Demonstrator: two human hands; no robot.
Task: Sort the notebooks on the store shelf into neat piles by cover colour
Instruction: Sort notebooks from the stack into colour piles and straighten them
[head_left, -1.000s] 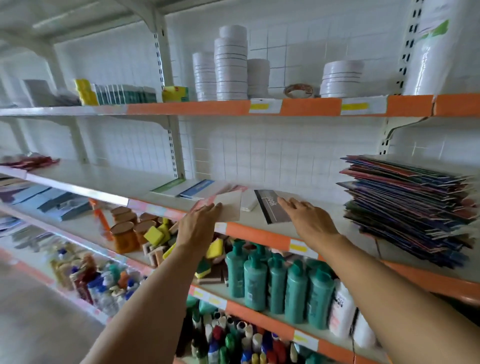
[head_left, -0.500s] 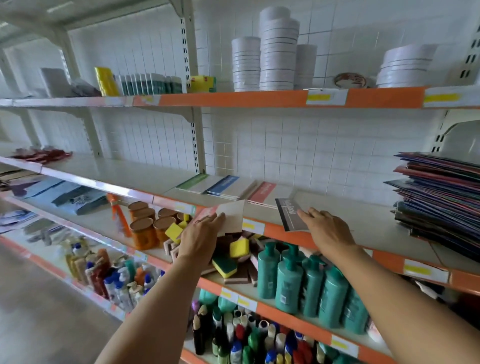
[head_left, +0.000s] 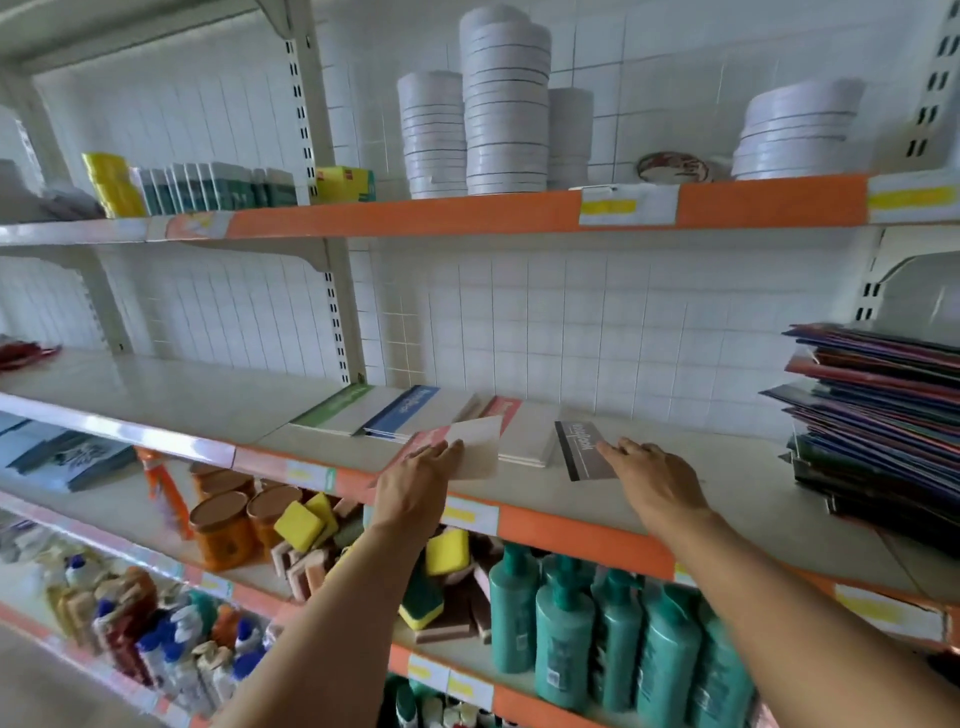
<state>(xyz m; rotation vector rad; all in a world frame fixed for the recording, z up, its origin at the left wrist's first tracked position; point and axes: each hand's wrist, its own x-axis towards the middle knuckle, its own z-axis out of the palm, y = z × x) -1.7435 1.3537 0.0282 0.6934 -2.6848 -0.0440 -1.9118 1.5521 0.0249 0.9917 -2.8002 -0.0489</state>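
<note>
The red-spined pile (head_left: 522, 434) in the middle of the shelf (head_left: 208, 395) serves as the marker. Well to its left, a green-spined pile (head_left: 337, 408) lies flat, and between the two sits a blue-spined pile (head_left: 402, 413), each spine facing outward so the colour reads at a glance. Just in front and left of the red pile, the left hand (head_left: 415, 480) holds a pink-spined notebook (head_left: 457, 452) tilted up off the shelf edge; its fingers lie fairly straight over the cover, and whether the thumb pinches from below cannot be told. It looks lifted for carrying to a matching pile, probably the red one beside it. Just right of the red pile, a black-spined notebook (head_left: 579, 449) lies alone, seemingly starting its own colour group. The right hand (head_left: 649, 473) rests on it with extended fingers, flat and gripping nothing, likely squaring it in place. Far right of the red pile, a ragged unsorted stack (head_left: 878, 410) of mixed dark covers waits.
</note>
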